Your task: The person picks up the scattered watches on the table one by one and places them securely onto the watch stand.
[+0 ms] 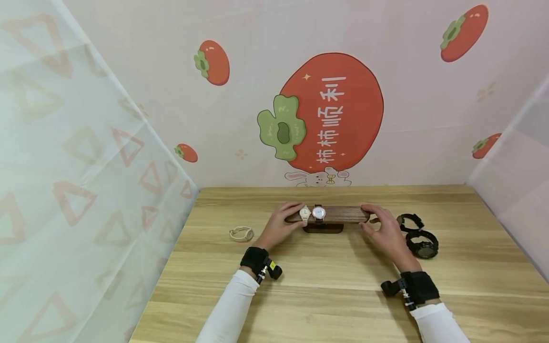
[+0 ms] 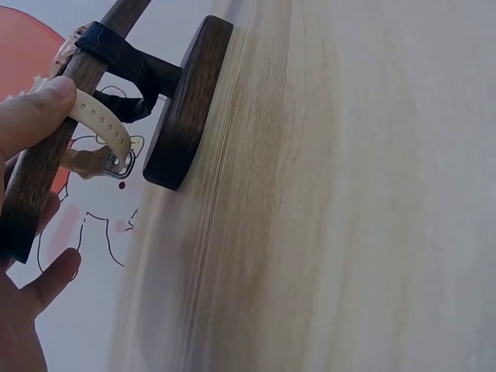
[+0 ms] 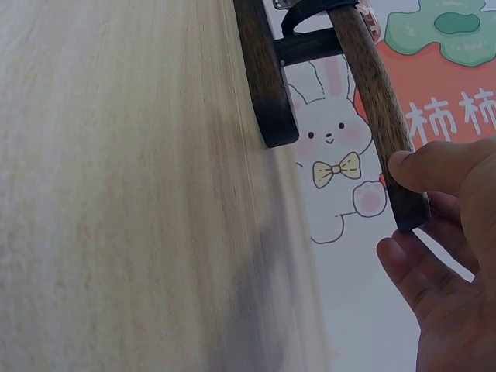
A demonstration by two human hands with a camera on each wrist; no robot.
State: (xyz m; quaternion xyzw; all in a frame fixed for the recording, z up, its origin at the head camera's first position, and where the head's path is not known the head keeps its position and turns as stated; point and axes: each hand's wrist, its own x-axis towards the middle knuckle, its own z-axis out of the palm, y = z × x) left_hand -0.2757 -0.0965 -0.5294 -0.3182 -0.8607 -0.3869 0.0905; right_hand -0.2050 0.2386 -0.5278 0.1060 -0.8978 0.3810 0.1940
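Note:
A dark wooden T-bar watch stand [image 1: 345, 214] stands near the back of the table. Two wristwatches hang on its left half: a dark-strapped one [image 1: 319, 213] and, left of it, a cream-strapped one [image 1: 305, 214]. My left hand [image 1: 280, 226] pinches the cream-strapped watch at the bar's left end. Its thumb lies on the cream strap [image 2: 99, 122] in the left wrist view, other fingers behind the bar. My right hand [image 1: 386, 234] holds the bar's right end, the thumb on the near side in the right wrist view; some fingers are partly hidden behind it.
Another light-strapped wristwatch [image 1: 241, 233] lies on the table left of my left hand. Two black wristwatches, a smaller [image 1: 410, 222] and a bulkier one [image 1: 422, 244], lie right of my right hand. A printed backdrop [image 1: 411, 157] rises behind the wooden table [image 1: 326, 295].

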